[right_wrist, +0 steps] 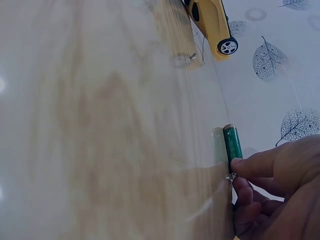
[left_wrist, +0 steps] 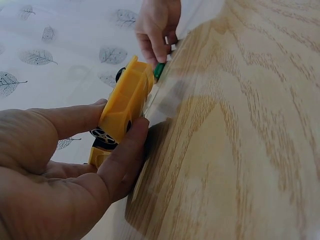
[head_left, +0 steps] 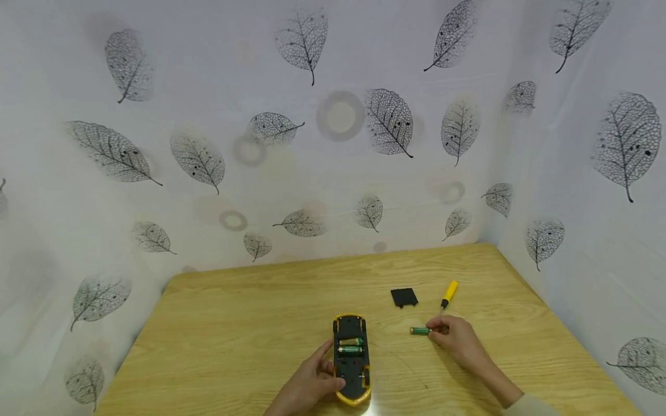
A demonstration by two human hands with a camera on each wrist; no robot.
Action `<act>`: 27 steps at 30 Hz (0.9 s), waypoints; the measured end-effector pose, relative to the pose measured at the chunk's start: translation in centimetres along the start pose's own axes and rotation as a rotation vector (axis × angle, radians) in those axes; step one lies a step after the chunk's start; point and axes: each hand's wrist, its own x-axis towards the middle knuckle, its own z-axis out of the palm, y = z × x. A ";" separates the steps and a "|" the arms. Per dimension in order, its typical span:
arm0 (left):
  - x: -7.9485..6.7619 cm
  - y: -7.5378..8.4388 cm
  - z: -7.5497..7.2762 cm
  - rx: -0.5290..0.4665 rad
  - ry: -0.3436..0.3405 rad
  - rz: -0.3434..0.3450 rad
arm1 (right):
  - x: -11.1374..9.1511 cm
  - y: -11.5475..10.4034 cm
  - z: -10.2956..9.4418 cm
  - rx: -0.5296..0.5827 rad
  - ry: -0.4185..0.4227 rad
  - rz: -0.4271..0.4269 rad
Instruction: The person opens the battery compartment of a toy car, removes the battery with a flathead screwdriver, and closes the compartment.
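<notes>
A yellow toy car (head_left: 354,370) lies wheels-up, its black underside showing and its battery compartment uncovered. Two green batteries (head_left: 351,349) sit side by side inside. My left hand (head_left: 310,381) grips the car, with the thumb on its underside; the left wrist view shows the yellow body (left_wrist: 125,100) between thumb and fingers. To the right of the car, my right hand (head_left: 460,341) pinches one end of another green battery (head_left: 419,331) at the tabletop. That battery (right_wrist: 232,142) shows its free end in the right wrist view, pointing away from the fingers.
Beyond the loose battery lies a small black cover (head_left: 404,297). A yellow-handled screwdriver (head_left: 450,294) is just past my right hand, its shaft pointing toward the fingers. The wooden table (head_left: 234,329) backs onto a white leaf-patterned curtain (head_left: 333,173), which continues along both sides.
</notes>
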 end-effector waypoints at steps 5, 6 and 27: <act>0.0 -0.1 -0.1 0.029 -0.004 0.018 | -0.1 -0.2 0.0 -0.007 0.001 -0.025; 0.0 -0.1 -0.1 0.037 -0.003 0.020 | -0.1 -0.2 0.0 -0.010 0.002 -0.028; 0.1 -0.4 0.0 0.052 -0.006 0.036 | -0.6 -0.4 -0.6 -0.001 0.025 -0.032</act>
